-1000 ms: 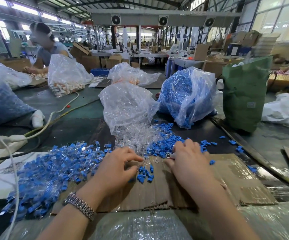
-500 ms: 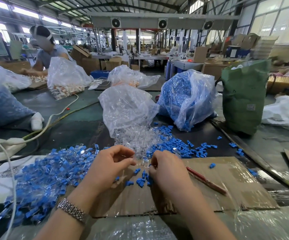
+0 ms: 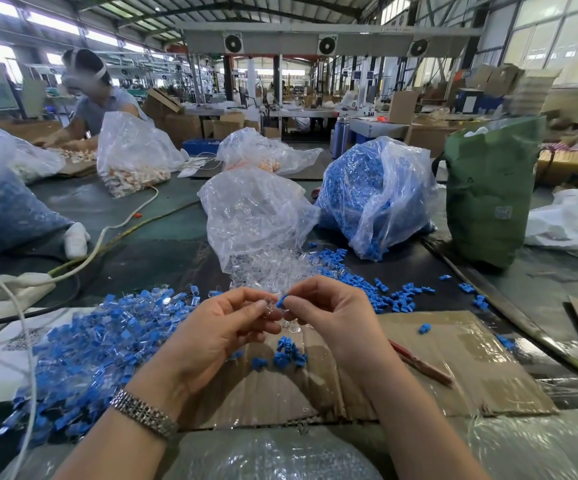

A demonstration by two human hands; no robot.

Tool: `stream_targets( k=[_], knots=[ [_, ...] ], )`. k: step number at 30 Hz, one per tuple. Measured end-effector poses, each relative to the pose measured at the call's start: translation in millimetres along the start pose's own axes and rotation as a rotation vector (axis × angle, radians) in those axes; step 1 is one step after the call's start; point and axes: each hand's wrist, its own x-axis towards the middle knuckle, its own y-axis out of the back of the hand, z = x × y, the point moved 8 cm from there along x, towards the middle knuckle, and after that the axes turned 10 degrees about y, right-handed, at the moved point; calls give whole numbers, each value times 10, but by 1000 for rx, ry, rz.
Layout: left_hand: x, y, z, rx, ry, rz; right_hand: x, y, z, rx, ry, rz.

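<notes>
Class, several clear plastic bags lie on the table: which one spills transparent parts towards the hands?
The crumpled clear plastic bag in the middle, transparent pieces at its mouth; the clear bag right of it holds blue parts.

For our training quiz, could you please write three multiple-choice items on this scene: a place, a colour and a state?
1. Where does the red pencil lie? A on the cardboard; B in a cup; C on a chair.
2. What colour is the piece pinched by the right hand? A orange; B blue; C green.
3. How is the left hand? A open and flat; B pinching a clear piece; C an empty fist.
Answers: 1 A, it lies flat on the cardboard; 2 B, blue shows between the fingertips; 3 B, its fingertips hold clear plastic.
</notes>
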Motion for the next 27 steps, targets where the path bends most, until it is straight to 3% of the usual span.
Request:
stream_targets(
  k=[10,19,21,24,27],
  knots=[
    [-30,-50,49,-17,-20,-84,2,-45,33,-257,100,-48],
    [-42,-32,56,77,-42,-32,15,35,48,-310,63,-34],
    [-48,-24,60,36,-43,-19,14,184,48,-579,-14,-14],
    [-50,6,67,-13,-45,8,-96,413,148,-1167,-290,-177],
    [-58,10,95,-37,-54,28,-235,569,206,-1284,-451,-269]
  ],
)
